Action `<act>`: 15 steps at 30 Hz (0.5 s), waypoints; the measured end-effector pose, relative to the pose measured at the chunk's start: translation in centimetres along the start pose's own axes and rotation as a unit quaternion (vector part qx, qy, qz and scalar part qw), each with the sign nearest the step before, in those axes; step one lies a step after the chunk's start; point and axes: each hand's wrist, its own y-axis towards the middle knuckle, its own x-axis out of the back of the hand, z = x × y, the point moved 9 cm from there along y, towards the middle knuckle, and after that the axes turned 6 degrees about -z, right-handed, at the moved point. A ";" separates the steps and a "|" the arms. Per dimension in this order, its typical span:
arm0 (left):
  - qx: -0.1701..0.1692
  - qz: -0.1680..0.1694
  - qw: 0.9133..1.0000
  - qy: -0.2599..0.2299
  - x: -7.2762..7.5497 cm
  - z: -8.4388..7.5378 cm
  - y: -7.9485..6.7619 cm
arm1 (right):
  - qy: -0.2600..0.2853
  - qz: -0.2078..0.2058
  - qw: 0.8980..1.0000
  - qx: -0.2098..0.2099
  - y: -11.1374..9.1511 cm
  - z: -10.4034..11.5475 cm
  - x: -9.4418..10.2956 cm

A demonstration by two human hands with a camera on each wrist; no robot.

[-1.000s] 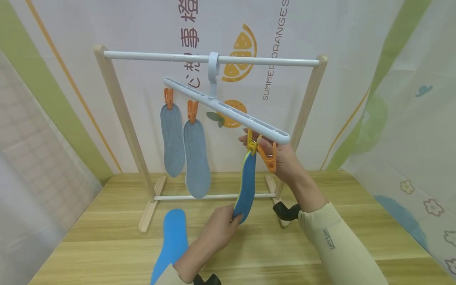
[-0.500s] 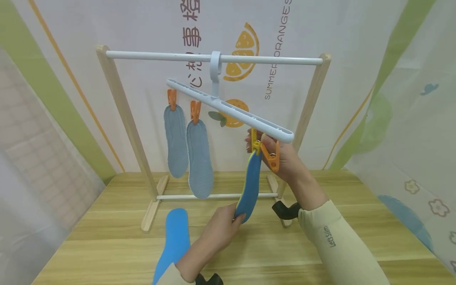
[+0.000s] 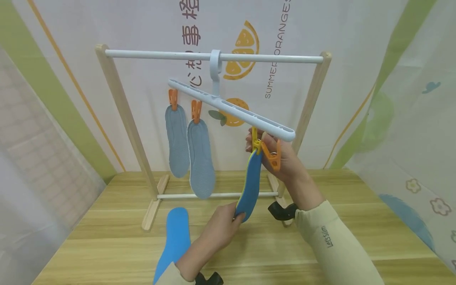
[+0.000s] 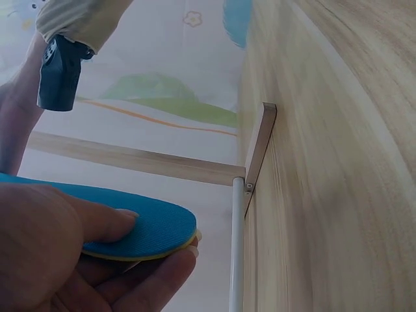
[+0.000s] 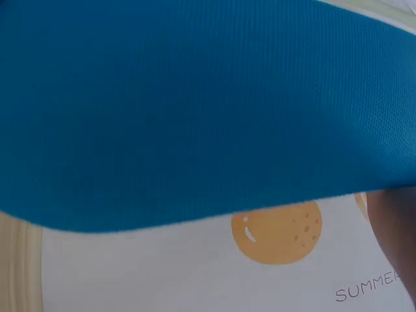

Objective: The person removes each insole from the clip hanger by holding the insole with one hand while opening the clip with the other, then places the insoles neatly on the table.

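A blue insole (image 3: 251, 186) with a yellow edge hangs lengthwise below the right part of the white hanger (image 3: 249, 117). My left hand (image 3: 220, 227) pinches its lower end, thumb on the blue face in the left wrist view, where the insole (image 4: 156, 224) extends past the thumb. At the top end, my right hand (image 3: 289, 163) holds a yellow clothespin (image 3: 256, 145) between thumb and fingers, and the clothespin meets the insole's tip. An orange clothespin (image 3: 274, 161) hangs beside it, in front of that hand. In the right wrist view the insole (image 5: 195, 117) hides the fingers.
Two grey-blue insoles hang from orange clothespins (image 3: 196, 111) at the hanger's left. The hanger hooks over the white rail (image 3: 160, 54) of a wooden rack (image 3: 124, 114). Another blue insole (image 3: 178, 231) lies on the table (image 3: 107, 245), left of my left hand.
The head view has shifted slightly, moving the scene a little to the right. Both hands keep their holds on the insole and the yellow clothespin, with hardly any movement.
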 end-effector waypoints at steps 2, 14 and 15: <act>0.001 -0.001 1.000 0.001 0.0 0.0 0.0 | 0.010 0.001 1.000 -0.003 -0.1 -0.1 0.0; 0.005 -0.001 1.000 0.003 0.3 0.0 0.0 | 0.029 -0.004 1.000 -0.008 -0.2 -0.1 0.4; 0.006 -0.001 1.000 0.002 0.3 0.0 0.0 | 0.028 -0.010 1.000 -0.009 -0.1 -0.1 0.4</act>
